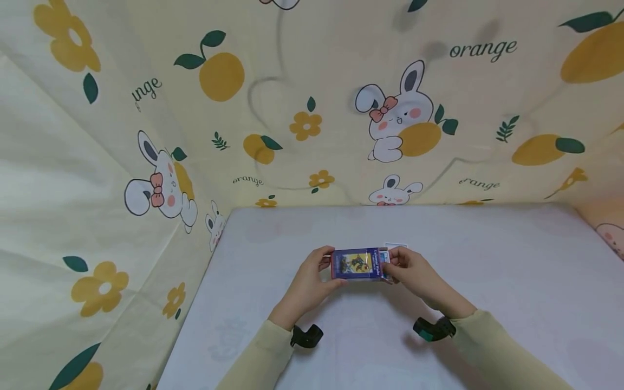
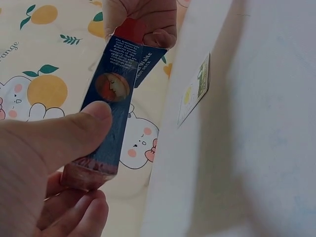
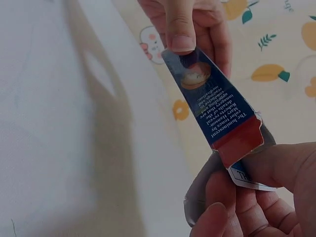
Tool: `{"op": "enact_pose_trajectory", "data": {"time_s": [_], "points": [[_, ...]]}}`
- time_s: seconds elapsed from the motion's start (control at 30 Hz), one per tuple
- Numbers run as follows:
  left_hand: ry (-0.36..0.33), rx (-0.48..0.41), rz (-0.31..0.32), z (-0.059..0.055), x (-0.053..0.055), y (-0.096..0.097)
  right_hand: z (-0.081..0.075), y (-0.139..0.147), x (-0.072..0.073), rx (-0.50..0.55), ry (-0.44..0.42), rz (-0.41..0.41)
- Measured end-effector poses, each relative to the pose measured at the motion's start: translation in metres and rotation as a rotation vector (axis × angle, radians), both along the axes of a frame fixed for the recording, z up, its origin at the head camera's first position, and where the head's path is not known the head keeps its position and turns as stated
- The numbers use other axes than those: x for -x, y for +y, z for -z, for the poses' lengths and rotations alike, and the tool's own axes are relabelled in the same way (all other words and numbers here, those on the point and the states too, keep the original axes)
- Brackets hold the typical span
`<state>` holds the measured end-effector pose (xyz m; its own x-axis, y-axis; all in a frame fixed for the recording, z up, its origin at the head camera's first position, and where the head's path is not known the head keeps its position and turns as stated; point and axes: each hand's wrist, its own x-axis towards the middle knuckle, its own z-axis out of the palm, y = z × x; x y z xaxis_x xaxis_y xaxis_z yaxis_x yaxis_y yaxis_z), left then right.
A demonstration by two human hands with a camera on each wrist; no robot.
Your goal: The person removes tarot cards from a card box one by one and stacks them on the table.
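Observation:
A dark blue tarot card box [image 1: 355, 264] with a yellow picture on its face is held up on its side over the table. My left hand [image 1: 303, 283] grips its left end, thumb [image 2: 98, 113] along the printed narrow side and fingers behind. At the right end, the box is open, with a red torn-edged flap [image 3: 240, 143] there. My right hand [image 1: 423, 277] pinches a white-edged card [image 3: 253, 185] that sticks out of this opening, thumb on one face and fingers on the other. How many cards it pinches is hidden.
A loose card [image 2: 199, 89] lies on the white tabletop [image 1: 292, 233], behind the box in the head view. A cream cloth [image 1: 317, 70] printed with rabbits and oranges hangs behind the table and along its left side. Each wrist wears a black camera [image 1: 307, 336].

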<state>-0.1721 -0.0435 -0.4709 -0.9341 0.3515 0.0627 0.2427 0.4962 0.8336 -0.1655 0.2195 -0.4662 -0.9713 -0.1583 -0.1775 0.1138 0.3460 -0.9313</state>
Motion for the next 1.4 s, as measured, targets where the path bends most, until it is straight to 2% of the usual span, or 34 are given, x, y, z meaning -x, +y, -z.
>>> {"op": "enact_pose_trajectory", "data": {"time_s": [0.23, 0.57, 1.03, 1.4], "points": [[-0.006, -0.015, -0.022, -0.003, 0.000, -0.003, -0.004, 0.007, 0.000, -0.036, -0.002, 0.012], [-0.009, -0.033, -0.048, -0.006, 0.002, -0.008, -0.011, 0.018, -0.001, 0.002, -0.043, 0.041], [-0.017, -0.042, -0.057, -0.008, 0.005, -0.013, -0.006, 0.033, -0.001, -0.072, -0.051, 0.030], [-0.008, -0.032, -0.077, -0.010, 0.005, -0.014, -0.008, 0.036, 0.000, -0.072, -0.077, 0.015]]}}
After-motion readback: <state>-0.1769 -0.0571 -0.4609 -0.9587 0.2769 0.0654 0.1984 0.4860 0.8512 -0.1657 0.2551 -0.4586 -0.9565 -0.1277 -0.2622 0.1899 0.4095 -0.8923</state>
